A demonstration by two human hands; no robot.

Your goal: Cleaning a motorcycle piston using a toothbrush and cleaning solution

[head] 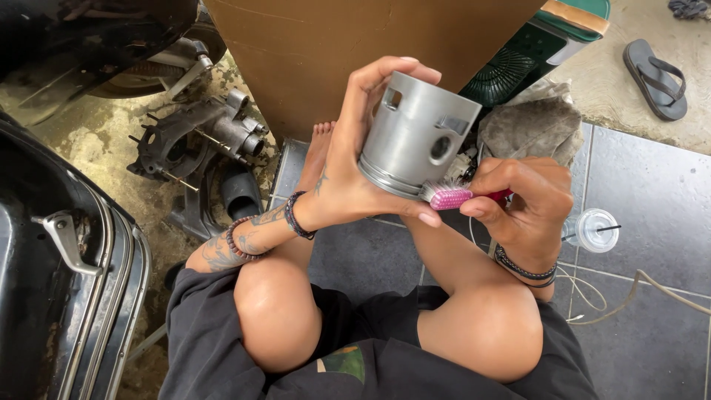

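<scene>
- My left hand [348,178] holds a gray metal piston [415,133] in the middle of the frame, fingers wrapped around it.
- My right hand [522,200] has its fingers closed tight on a pink toothbrush [452,197].
- The bristles touch the piston's bottom rim.
- A plastic cup [595,230] sits at the right on the tile floor [652,185].

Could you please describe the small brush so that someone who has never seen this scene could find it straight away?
Start at the big brown cardboard box at the top; just below it the left hand holds up a grey metal piston. At the piston's lower rim, the right hand presses the brush. It is the only pink thing here, with pale bristles against the metal.
</scene>
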